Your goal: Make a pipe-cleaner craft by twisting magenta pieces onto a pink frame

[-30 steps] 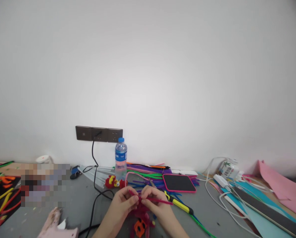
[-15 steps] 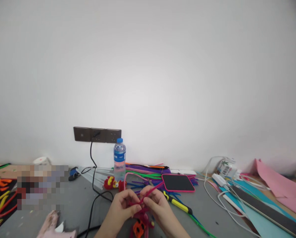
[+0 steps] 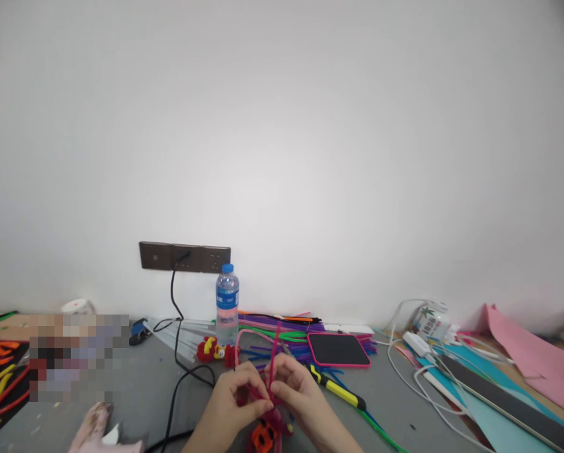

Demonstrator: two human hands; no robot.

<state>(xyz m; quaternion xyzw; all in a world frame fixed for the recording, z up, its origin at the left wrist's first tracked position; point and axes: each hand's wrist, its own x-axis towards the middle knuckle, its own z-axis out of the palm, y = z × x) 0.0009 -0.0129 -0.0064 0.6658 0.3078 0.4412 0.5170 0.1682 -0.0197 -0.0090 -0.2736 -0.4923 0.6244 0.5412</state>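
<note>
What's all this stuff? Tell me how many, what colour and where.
Wall: 1, white, behind
Table: 1, grey, below
Socket panels: 3, brown, wall
Cords: count unclear, black, left
Bottle: 1, clear, by wall
Figures: count unclear, red-yellow, by bottle
Fuzzy stems: many, multicoloured, centre, left
Device: 1, black-pink, right
Cutter-like tool: 1, yellow-black, right
Wires: several, white, right
Slab: 1, dark, right
Sheets: several, blue-pink, right
Package: 1, white, right
Gun-shaped tool: 1, pink, left
Held stem: 1, magenta, at hands
Left hand: 1, bare, centre
Right hand: 1, bare, centre
</note>
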